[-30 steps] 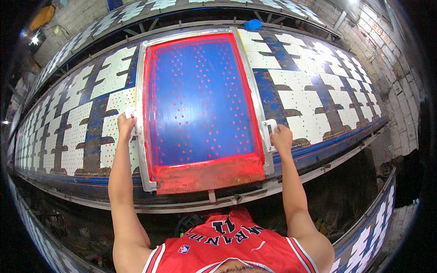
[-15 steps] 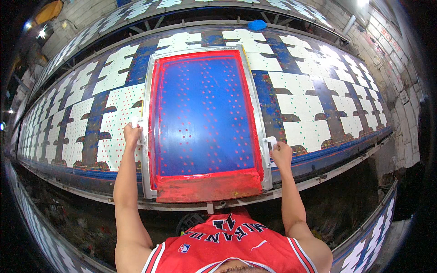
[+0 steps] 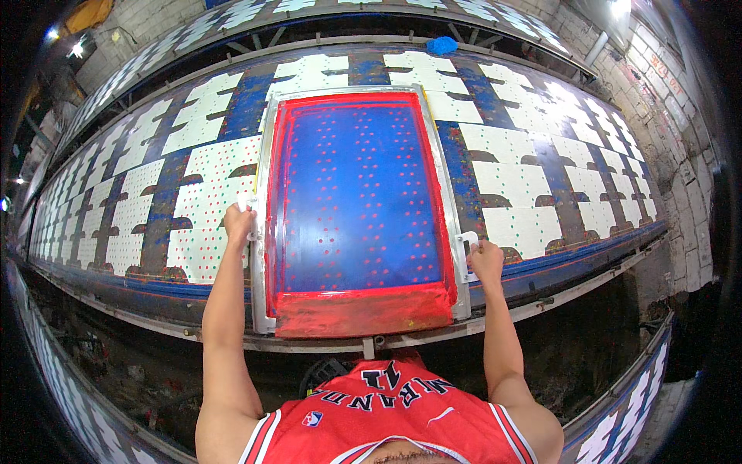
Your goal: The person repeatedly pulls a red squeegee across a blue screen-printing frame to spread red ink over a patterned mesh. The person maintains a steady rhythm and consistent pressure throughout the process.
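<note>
Now holds the framed screen [image 3: 357,193] nearer the body than a second ago

Shows more of the white panels [image 3: 315,66] past the far rim. Keeps the screen, a blue sheet with red dots and red border, over the worktop [image 3: 246,104], close to its front edge. Closes the fingers of the left hand [image 3: 239,223] around a white handle [image 3: 246,202] on the left side, those of the right hand [image 3: 485,261] around a matching handle [image 3: 467,237] on the right. Has dotted panels [image 3: 216,174] to either side and, at the back edge, a blue bundle [image 3: 442,45].
</note>
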A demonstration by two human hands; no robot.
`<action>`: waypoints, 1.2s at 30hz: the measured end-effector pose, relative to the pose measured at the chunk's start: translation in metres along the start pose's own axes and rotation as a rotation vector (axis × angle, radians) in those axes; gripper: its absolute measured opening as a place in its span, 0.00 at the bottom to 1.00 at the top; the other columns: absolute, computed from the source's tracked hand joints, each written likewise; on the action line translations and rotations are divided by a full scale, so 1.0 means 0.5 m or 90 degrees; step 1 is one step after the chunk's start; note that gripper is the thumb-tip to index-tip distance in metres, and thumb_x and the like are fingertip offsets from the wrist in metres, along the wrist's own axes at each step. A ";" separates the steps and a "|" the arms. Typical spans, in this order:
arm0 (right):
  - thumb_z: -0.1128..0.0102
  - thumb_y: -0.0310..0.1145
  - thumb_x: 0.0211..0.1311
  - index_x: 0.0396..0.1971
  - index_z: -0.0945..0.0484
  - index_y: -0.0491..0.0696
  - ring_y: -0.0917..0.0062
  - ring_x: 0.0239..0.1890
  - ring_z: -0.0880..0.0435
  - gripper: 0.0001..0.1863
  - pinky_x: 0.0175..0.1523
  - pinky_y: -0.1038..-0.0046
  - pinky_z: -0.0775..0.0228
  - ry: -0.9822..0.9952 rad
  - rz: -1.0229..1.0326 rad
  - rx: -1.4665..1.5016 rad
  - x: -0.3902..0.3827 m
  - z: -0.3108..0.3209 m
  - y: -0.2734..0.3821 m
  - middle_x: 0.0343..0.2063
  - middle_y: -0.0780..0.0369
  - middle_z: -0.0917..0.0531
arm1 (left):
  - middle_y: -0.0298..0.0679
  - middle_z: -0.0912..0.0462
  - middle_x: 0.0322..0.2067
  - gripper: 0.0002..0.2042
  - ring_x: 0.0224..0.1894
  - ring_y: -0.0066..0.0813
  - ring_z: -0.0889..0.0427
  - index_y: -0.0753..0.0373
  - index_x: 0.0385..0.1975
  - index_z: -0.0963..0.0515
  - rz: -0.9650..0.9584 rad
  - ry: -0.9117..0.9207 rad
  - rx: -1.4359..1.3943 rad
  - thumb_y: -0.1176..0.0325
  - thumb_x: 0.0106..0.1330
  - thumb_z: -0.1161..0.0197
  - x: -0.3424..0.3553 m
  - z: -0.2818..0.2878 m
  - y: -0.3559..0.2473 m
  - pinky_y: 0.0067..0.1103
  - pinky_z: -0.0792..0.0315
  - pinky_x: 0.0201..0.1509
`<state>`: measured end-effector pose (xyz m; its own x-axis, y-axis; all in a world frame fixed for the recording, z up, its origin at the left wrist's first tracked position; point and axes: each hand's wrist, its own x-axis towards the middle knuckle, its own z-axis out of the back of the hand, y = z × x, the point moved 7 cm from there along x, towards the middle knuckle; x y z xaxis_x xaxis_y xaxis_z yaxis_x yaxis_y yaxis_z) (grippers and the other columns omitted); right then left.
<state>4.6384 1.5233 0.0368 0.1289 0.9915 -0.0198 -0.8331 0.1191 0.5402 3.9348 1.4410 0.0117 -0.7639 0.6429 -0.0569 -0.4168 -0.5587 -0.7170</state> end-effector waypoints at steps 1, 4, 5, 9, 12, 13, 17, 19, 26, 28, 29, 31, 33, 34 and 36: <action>0.36 0.37 0.62 0.33 0.15 0.41 0.48 0.38 0.14 0.13 0.45 0.52 0.24 -0.003 -0.004 -0.012 0.002 0.000 -0.005 0.31 0.46 0.14 | 0.48 0.11 0.33 0.10 0.37 0.42 0.11 0.66 0.34 0.17 0.004 0.001 0.007 0.70 0.53 0.28 -0.002 -0.007 0.002 0.33 0.21 0.45; 0.36 0.38 0.61 0.33 0.16 0.40 0.47 0.39 0.14 0.14 0.46 0.51 0.24 0.006 -0.022 -0.023 0.005 -0.004 -0.016 0.32 0.46 0.14 | 0.49 0.11 0.34 0.11 0.38 0.43 0.11 0.66 0.34 0.16 0.005 -0.002 -0.001 0.68 0.53 0.28 0.001 -0.017 0.012 0.34 0.21 0.46; 0.36 0.39 0.62 0.33 0.16 0.40 0.46 0.40 0.14 0.14 0.46 0.50 0.25 0.003 -0.010 -0.028 0.004 -0.003 -0.012 0.33 0.45 0.14 | 0.49 0.11 0.34 0.11 0.38 0.43 0.11 0.66 0.34 0.16 0.017 0.005 -0.007 0.68 0.53 0.28 0.005 -0.022 0.018 0.35 0.21 0.46; 0.35 0.40 0.62 0.34 0.17 0.40 0.46 0.41 0.14 0.15 0.47 0.49 0.24 0.021 0.007 -0.061 -0.007 0.012 0.016 0.34 0.44 0.14 | 0.56 0.12 0.35 0.16 0.40 0.54 0.12 0.69 0.36 0.18 0.002 0.004 0.070 0.65 0.52 0.28 0.024 -0.040 0.034 0.40 0.22 0.48; 0.36 0.41 0.64 0.36 0.17 0.41 0.47 0.42 0.14 0.16 0.48 0.50 0.23 0.050 0.024 -0.164 -0.020 0.038 0.052 0.35 0.44 0.13 | 0.60 0.13 0.36 0.18 0.41 0.58 0.13 0.71 0.37 0.19 -0.042 -0.015 0.139 0.64 0.51 0.29 0.030 -0.048 0.037 0.42 0.22 0.49; 0.36 0.42 0.64 0.37 0.17 0.41 0.47 0.42 0.13 0.16 0.48 0.50 0.23 0.063 0.026 -0.217 -0.027 0.049 0.066 0.35 0.45 0.13 | 0.60 0.13 0.35 0.17 0.41 0.59 0.13 0.71 0.36 0.19 -0.053 -0.017 0.129 0.64 0.51 0.30 0.029 -0.050 0.038 0.42 0.22 0.49; 0.34 0.45 0.65 0.42 0.16 0.42 0.48 0.44 0.14 0.20 0.51 0.52 0.22 -0.014 0.121 -0.136 -0.070 0.095 0.167 0.40 0.47 0.13 | 0.60 0.14 0.38 0.20 0.44 0.59 0.14 0.71 0.42 0.20 -0.050 0.013 0.101 0.65 0.51 0.30 0.027 -0.055 0.040 0.41 0.22 0.51; 0.32 0.48 0.64 0.45 0.17 0.42 0.48 0.45 0.14 0.23 0.51 0.53 0.22 0.019 0.198 -0.019 -0.122 0.078 0.227 0.42 0.47 0.14 | 0.60 0.14 0.43 0.26 0.48 0.59 0.14 0.69 0.50 0.23 -0.050 0.008 0.075 0.66 0.50 0.30 0.018 -0.051 0.039 0.40 0.23 0.54; 0.22 0.46 0.46 0.55 0.23 0.45 0.56 0.58 0.21 0.36 0.64 0.56 0.31 0.426 0.774 -0.098 -0.412 -0.063 0.384 0.54 0.54 0.21 | 0.55 0.15 0.46 0.45 0.50 0.55 0.15 0.47 0.73 0.40 -0.080 0.089 -0.053 0.75 0.49 0.33 0.004 -0.046 0.004 0.37 0.23 0.55; 0.22 0.44 0.43 0.56 0.25 0.45 0.56 0.59 0.22 0.38 0.65 0.57 0.32 0.413 0.803 -0.194 -0.430 -0.084 0.384 0.55 0.55 0.22 | 0.53 0.14 0.45 0.43 0.49 0.53 0.14 0.46 0.71 0.36 -0.095 0.114 -0.051 0.76 0.49 0.36 0.001 -0.044 -0.008 0.36 0.23 0.54; 0.22 0.42 0.42 0.57 0.27 0.46 0.57 0.60 0.23 0.39 0.66 0.57 0.32 0.421 0.807 -0.284 -0.434 -0.098 0.378 0.56 0.55 0.23 | 0.53 0.14 0.45 0.41 0.49 0.52 0.14 0.47 0.70 0.34 -0.104 0.102 -0.055 0.76 0.49 0.36 -0.002 -0.038 -0.012 0.36 0.23 0.53; 0.22 0.41 0.41 0.57 0.27 0.46 0.58 0.58 0.21 0.39 0.64 0.57 0.31 0.381 0.825 -0.292 -0.439 -0.094 0.386 0.54 0.55 0.22 | 0.52 0.14 0.45 0.38 0.49 0.51 0.14 0.49 0.67 0.31 -0.075 0.103 -0.055 0.77 0.49 0.38 -0.007 -0.039 -0.012 0.36 0.23 0.53; 0.23 0.39 0.40 0.57 0.27 0.45 0.59 0.56 0.19 0.39 0.62 0.58 0.29 0.366 0.797 -0.299 -0.439 -0.095 0.395 0.53 0.54 0.20 | 0.53 0.14 0.44 0.35 0.49 0.53 0.14 0.49 0.64 0.31 -0.098 0.078 -0.034 0.78 0.50 0.40 -0.009 -0.037 -0.017 0.37 0.24 0.53; 0.23 0.38 0.40 0.57 0.27 0.45 0.60 0.55 0.18 0.39 0.61 0.58 0.28 0.363 0.768 -0.282 -0.430 -0.094 0.402 0.51 0.54 0.19 | 0.53 0.14 0.44 0.35 0.49 0.53 0.14 0.49 0.64 0.31 -0.103 0.081 -0.047 0.78 0.50 0.41 -0.010 -0.039 -0.015 0.37 0.24 0.53; 0.28 0.33 0.43 0.56 0.26 0.44 0.61 0.46 0.14 0.34 0.54 0.59 0.24 0.285 0.742 -0.248 -0.415 -0.088 0.425 0.43 0.55 0.15 | 0.54 0.14 0.44 0.34 0.49 0.56 0.15 0.49 0.64 0.31 -0.120 0.073 -0.055 0.78 0.52 0.42 -0.008 -0.040 -0.011 0.40 0.24 0.53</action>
<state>4.4111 1.3452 0.1187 -0.8958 0.4438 -0.0252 -0.4421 -0.8836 0.1541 3.9501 1.4523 0.0019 -0.6140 0.7892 0.0090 -0.4990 -0.3794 -0.7791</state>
